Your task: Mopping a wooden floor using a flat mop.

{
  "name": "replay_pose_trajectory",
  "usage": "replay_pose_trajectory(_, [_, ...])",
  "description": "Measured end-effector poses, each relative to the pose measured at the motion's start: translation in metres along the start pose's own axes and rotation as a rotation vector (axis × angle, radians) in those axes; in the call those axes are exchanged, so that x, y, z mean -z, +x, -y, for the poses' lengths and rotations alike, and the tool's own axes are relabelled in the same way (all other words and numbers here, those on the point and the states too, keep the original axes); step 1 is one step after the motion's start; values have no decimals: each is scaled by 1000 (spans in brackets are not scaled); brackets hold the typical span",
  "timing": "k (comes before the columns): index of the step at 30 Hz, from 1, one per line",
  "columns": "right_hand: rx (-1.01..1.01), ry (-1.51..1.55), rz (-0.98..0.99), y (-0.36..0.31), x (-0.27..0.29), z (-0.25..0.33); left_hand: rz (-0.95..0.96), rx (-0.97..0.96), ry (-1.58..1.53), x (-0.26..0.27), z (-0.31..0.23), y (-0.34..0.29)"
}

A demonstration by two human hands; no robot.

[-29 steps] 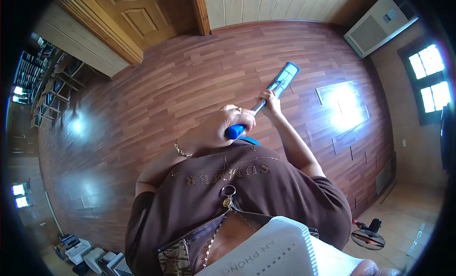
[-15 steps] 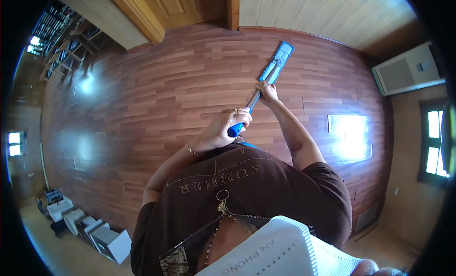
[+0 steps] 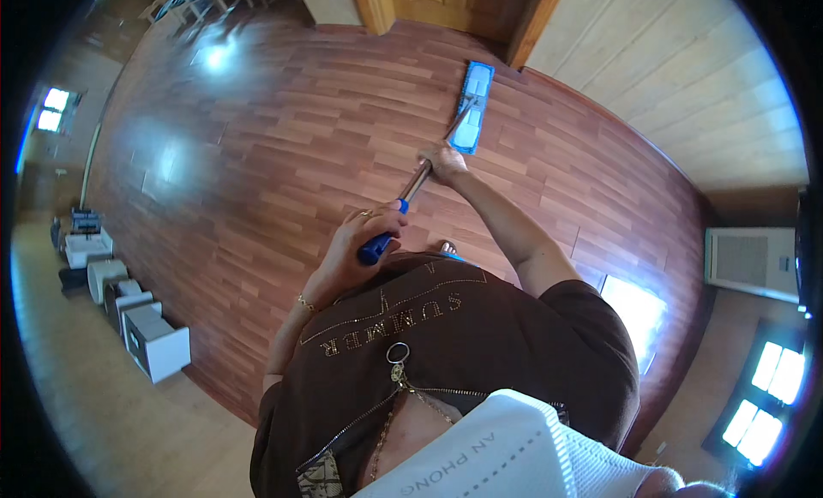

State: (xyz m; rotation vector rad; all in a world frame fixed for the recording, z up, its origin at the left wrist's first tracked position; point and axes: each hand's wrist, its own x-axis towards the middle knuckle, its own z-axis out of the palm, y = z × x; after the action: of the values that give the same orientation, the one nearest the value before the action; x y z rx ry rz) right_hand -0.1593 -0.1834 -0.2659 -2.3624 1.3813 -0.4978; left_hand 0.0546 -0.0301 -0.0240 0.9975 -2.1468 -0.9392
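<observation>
A flat mop (image 3: 472,108) with a blue-edged, pale rectangular head rests on the wood-plank floor, its long side pointing toward the doorway. The metal pole slants from the head back toward my body and ends in a blue grip. My left hand (image 3: 354,240) is wrapped round that blue grip, close to my waist. Farther along the pole, my right hand (image 3: 445,163) is closed round the metal part, near the mop head. The right arm is stretched forward, the left elbow bent.
Ahead is a wooden door (image 3: 446,5) in its frame, with a pale panelled wall (image 3: 634,78) to its right. A white floor-standing unit (image 3: 751,262) stands at the far right. White box-like items (image 3: 156,339) line the left side; chairs (image 3: 201,1) stand at the back left.
The view has turned to the right. In it, the mop head and both hands sit farther left, and the mop head lies straighter toward the doorway. Both hands keep their hold on the mop.
</observation>
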Motion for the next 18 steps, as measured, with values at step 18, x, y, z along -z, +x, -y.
replay_pose_trajectory(18, [540,314,209,82,-122,217,-251,370,334,86,-99,-156])
